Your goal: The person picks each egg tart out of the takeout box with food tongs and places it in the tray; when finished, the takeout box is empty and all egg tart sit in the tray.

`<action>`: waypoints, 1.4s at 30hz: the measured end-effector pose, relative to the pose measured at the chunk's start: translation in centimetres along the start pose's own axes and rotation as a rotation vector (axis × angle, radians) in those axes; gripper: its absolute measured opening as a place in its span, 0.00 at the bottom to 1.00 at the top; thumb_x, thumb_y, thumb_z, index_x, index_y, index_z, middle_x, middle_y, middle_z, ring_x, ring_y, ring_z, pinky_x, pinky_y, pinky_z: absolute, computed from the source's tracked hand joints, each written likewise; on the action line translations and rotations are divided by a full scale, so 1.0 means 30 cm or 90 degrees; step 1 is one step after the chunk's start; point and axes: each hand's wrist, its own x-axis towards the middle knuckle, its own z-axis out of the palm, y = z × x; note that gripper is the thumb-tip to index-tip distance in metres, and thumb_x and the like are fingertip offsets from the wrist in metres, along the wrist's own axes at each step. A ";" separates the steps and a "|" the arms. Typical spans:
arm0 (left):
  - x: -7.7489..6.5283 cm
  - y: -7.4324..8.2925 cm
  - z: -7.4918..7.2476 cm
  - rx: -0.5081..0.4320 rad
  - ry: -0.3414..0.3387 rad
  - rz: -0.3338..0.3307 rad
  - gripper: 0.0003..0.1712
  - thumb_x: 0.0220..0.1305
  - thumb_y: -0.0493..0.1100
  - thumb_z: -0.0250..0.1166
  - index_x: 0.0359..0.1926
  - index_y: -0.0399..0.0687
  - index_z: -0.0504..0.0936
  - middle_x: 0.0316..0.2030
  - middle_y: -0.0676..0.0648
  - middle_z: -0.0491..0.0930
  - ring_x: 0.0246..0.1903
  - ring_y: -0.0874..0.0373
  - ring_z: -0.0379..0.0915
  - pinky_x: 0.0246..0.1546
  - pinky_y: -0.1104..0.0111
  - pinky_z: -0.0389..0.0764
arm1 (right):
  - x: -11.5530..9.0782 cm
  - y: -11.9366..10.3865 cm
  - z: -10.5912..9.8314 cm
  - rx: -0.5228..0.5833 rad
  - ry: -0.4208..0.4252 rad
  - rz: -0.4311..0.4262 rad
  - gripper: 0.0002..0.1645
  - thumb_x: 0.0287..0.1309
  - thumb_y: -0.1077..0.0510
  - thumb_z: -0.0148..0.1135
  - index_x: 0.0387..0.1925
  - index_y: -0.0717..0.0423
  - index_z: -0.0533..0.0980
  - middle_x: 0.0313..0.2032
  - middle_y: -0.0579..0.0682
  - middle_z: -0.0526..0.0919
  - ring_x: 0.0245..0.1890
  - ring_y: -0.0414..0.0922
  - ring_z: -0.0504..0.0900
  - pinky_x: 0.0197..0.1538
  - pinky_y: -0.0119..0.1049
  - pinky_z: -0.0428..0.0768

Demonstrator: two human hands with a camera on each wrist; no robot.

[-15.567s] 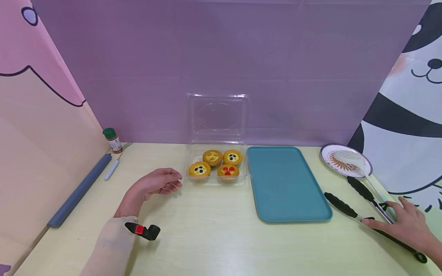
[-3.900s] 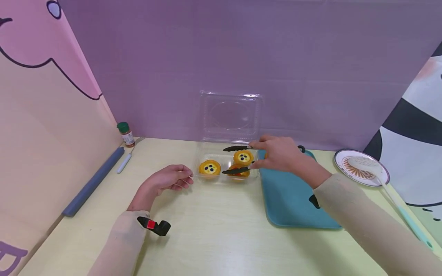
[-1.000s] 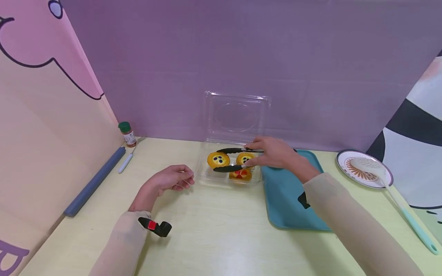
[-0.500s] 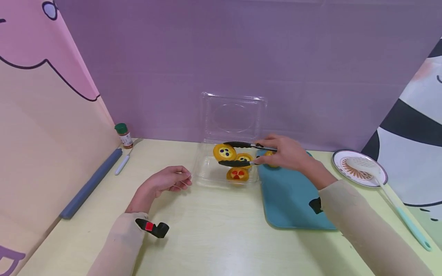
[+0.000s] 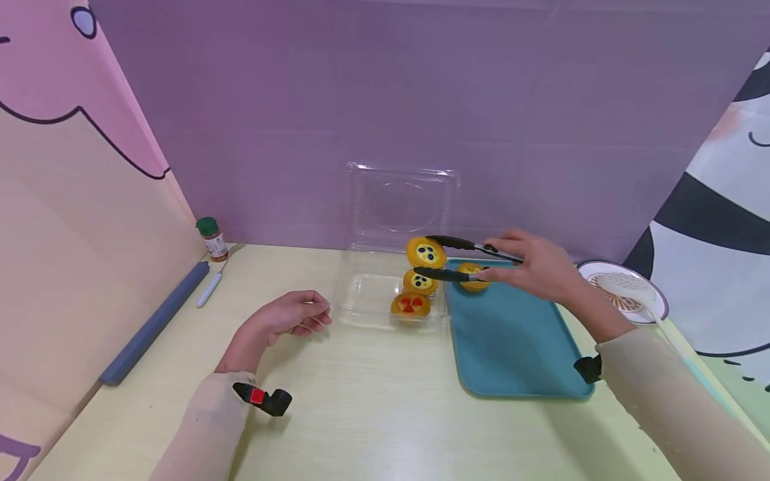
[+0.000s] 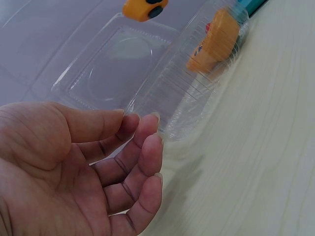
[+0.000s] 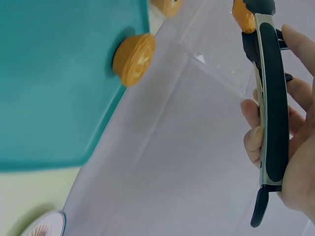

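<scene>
My right hand [image 5: 541, 267] holds a pair of black-tipped kitchen tongs [image 7: 274, 98]. Between the tong tips is a blueberry-topped egg tart [image 5: 426, 253], raised over the back right of the clear plastic clamshell container [image 5: 367, 294]. Still inside the container are another blueberry tart [image 5: 420, 282] and a tart with red fruit [image 5: 411, 306]. A yellow-topped tart [image 5: 473, 277] sits at the back left of the blue tray [image 5: 517, 347]. My left hand [image 5: 295, 314] has thumb and index fingertips together at the container's left edge, pinching it in the left wrist view; the other fingers are loosely curled.
At right, a patterned plate [image 5: 652, 284] bears a white slotted spoon [image 5: 628, 287], partly behind my right forearm. On the left are a green-capped jar [image 5: 212, 239], a light-handled tool [image 5: 209, 290] and a long blue bar [image 5: 156, 321]. A purple backdrop [image 5: 271, 133] stands behind the container.
The right hand took up the tongs and one tart has gone onto the tray. Over the last second, the gripped blueberry tart rose from the container's left side and moved right. The left hand stayed put.
</scene>
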 end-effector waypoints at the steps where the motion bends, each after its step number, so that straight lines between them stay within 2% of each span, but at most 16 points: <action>1: 0.000 0.000 0.000 0.000 0.000 -0.001 0.16 0.77 0.45 0.52 0.52 0.35 0.74 0.39 0.49 0.83 0.38 0.56 0.79 0.42 0.64 0.77 | -0.010 0.008 -0.005 -0.011 0.006 0.001 0.41 0.56 0.32 0.67 0.66 0.46 0.74 0.61 0.54 0.77 0.55 0.56 0.80 0.51 0.57 0.79; 7: 0.001 0.003 0.001 0.002 -0.002 0.000 0.16 0.77 0.46 0.52 0.52 0.36 0.74 0.39 0.49 0.83 0.39 0.56 0.79 0.43 0.64 0.77 | -0.074 0.062 -0.045 -0.077 0.031 0.012 0.41 0.56 0.31 0.66 0.66 0.47 0.75 0.56 0.55 0.79 0.46 0.54 0.82 0.40 0.49 0.81; 14: -0.001 0.008 0.003 -0.001 0.001 -0.002 0.16 0.77 0.45 0.53 0.52 0.36 0.74 0.39 0.50 0.83 0.39 0.56 0.79 0.42 0.65 0.77 | -0.139 0.148 -0.090 -0.111 0.025 0.076 0.45 0.57 0.29 0.63 0.67 0.52 0.73 0.58 0.59 0.77 0.50 0.59 0.80 0.45 0.56 0.81; 18: -0.003 0.005 0.002 -0.001 0.001 -0.003 0.16 0.77 0.45 0.53 0.52 0.35 0.74 0.39 0.49 0.83 0.39 0.55 0.80 0.42 0.65 0.76 | -0.161 0.197 -0.097 -0.130 0.009 0.109 0.46 0.59 0.28 0.61 0.67 0.54 0.72 0.60 0.63 0.75 0.52 0.62 0.79 0.43 0.59 0.81; 23: -0.006 0.005 0.000 0.000 0.003 -0.004 0.16 0.77 0.45 0.52 0.53 0.35 0.74 0.40 0.48 0.83 0.39 0.55 0.79 0.42 0.65 0.77 | -0.181 0.254 -0.087 -0.148 -0.018 0.129 0.47 0.59 0.28 0.61 0.66 0.57 0.72 0.55 0.64 0.77 0.45 0.59 0.81 0.36 0.54 0.81; 29: -0.001 0.000 0.001 -0.004 -0.002 0.001 0.16 0.77 0.45 0.52 0.52 0.35 0.74 0.40 0.47 0.83 0.39 0.56 0.79 0.43 0.64 0.77 | -0.194 0.311 -0.064 -0.149 -0.055 0.152 0.49 0.58 0.27 0.61 0.67 0.59 0.71 0.55 0.65 0.76 0.44 0.58 0.81 0.32 0.50 0.81; 36: 0.002 -0.003 0.002 -0.004 -0.001 -0.002 0.17 0.77 0.46 0.52 0.53 0.35 0.74 0.40 0.47 0.82 0.39 0.56 0.79 0.42 0.64 0.77 | -0.190 0.337 -0.036 -0.140 -0.074 0.173 0.51 0.57 0.25 0.59 0.68 0.57 0.70 0.57 0.67 0.76 0.48 0.62 0.80 0.33 0.51 0.81; 42: 0.000 -0.002 0.002 -0.003 0.000 -0.001 0.17 0.77 0.45 0.52 0.54 0.34 0.74 0.41 0.46 0.83 0.38 0.56 0.79 0.42 0.65 0.77 | -0.180 0.350 -0.012 -0.160 -0.069 0.164 0.50 0.58 0.25 0.58 0.66 0.58 0.72 0.56 0.66 0.78 0.47 0.61 0.81 0.39 0.54 0.81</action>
